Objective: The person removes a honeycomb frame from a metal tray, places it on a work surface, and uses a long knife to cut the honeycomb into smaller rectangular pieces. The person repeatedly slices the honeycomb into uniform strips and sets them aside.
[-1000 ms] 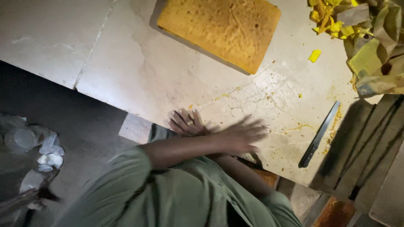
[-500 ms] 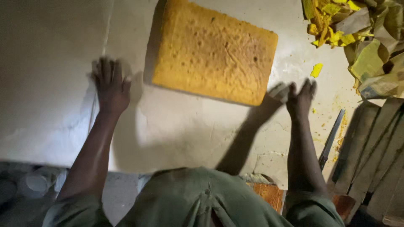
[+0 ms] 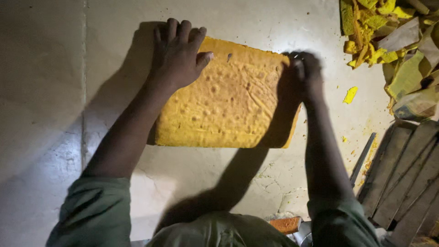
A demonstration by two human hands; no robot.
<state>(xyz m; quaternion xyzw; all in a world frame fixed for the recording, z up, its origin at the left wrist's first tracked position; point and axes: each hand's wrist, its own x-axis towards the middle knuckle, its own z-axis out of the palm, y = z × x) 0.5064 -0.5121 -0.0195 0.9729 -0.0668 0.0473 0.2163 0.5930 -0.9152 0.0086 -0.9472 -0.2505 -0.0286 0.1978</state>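
Note:
A large rectangular slab of yellow sponge cake (image 3: 228,103) lies flat on a pale, cracked stone worktop (image 3: 55,91). My left hand (image 3: 176,52) rests on the slab's far left corner, fingers spread over its edge. My right hand (image 3: 304,73) grips the slab's far right corner and side, mostly in shadow. Both arms reach forward in green sleeves.
A long knife (image 3: 363,158) lies on the worktop at the right, beside wooden slats (image 3: 404,178). A heap of yellow cake trimmings and paper scraps (image 3: 388,41) fills the top right corner. One loose yellow crumb (image 3: 350,94) sits near the slab.
Both hands left the near edge of the worktop, spread apart on its surface, then closed in on the slab's two far corners. The view has come closer to the slab.

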